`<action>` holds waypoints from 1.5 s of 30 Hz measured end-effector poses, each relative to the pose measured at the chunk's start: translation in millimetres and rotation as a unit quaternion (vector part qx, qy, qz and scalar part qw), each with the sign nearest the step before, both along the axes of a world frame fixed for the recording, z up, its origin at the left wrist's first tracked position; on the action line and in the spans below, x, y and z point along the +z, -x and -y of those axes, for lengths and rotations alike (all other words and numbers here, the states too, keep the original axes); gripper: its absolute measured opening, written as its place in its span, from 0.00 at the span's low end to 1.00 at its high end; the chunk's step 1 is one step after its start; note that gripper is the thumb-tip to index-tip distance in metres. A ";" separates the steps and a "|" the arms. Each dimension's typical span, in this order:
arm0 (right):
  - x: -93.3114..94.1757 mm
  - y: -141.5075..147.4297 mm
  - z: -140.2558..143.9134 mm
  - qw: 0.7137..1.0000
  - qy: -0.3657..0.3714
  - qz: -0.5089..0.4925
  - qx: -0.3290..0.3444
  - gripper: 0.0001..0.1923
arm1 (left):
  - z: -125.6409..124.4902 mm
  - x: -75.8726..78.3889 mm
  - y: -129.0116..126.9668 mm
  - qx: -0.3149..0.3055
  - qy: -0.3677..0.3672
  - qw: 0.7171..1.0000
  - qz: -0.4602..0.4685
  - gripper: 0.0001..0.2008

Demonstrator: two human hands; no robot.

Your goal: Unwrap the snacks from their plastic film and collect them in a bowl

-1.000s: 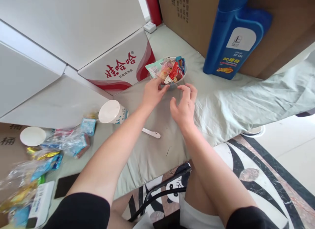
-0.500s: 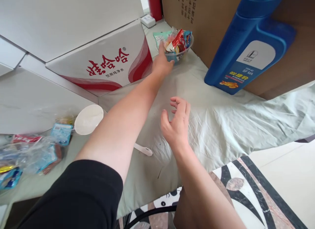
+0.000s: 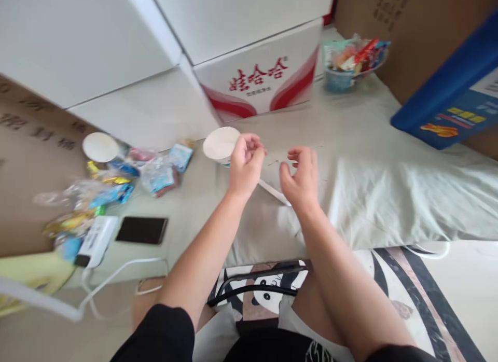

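My left hand (image 3: 247,166), loosely curled with nothing visible in it, is over the cloth beside a white paper cup (image 3: 221,143) and partly overlaps it in view. A white plastic spoon (image 3: 274,192) lies on the cloth between my hands. To its right, my right hand (image 3: 301,179) is held with thumb and bent fingers apart, holding nothing. A clear plastic bowl (image 3: 337,82) of wrapped snacks (image 3: 356,55) stands at the back right, away from both hands.
Snack wrappers (image 3: 157,175), another white cup (image 3: 100,147), a phone (image 3: 142,230) and a white power strip (image 3: 99,240) lie at left. White cartons (image 3: 257,74) line the back. A blue jug (image 3: 447,100) stands at right by a brown carton.
My left hand has drawn back from the snack bowl toward the paper cup, leaving the bowl in place. The view has swung left. My right hand stays open.
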State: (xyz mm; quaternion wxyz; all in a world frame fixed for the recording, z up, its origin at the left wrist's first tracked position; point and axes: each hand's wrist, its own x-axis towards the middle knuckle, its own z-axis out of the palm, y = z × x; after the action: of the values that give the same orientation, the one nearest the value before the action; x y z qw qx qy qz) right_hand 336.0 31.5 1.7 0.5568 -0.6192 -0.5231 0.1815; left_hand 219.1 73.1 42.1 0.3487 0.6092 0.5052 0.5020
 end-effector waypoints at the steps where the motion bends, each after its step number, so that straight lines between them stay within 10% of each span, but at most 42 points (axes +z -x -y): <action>1: -1.5 4.3 3.3 1.000 0.000 0.009 0.008 0.11 | 15.6 -0.7 19.3 0.001 0.013 1.000 0.014 0.07; 8: -6.7 33.9 29.0 0.992 0.010 0.098 0.083 0.10 | 81.2 -14.7 118.5 0.045 0.074 0.995 0.050 0.04; 15: -20.2 58.6 49.1 0.964 -0.024 0.226 0.135 0.05 | 120.5 -33.3 155.7 -0.038 0.074 0.996 -0.011 0.01; 23: -22.4 105.4 58.8 0.913 -0.117 0.343 0.185 0.02 | 121.4 -21.0 205.6 -0.036 0.025 0.995 -0.087 0.11; 32: 2.9 206.9 34.6 0.888 -0.141 0.328 0.290 0.05 | 122.3 -5.4 255.9 0.078 0.049 0.986 0.140 0.13; 45: 44.1 324.5 -18.2 0.855 -0.144 0.291 0.405 0.09 | 95.9 2.1 279.8 0.249 0.188 0.724 0.615 0.14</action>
State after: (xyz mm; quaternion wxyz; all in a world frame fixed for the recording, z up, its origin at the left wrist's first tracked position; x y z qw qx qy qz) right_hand 11.4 49.7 45.8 0.3389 -0.2900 -0.8862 0.1251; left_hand -60.7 -22.8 44.1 0.5525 -0.0594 0.3972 0.7304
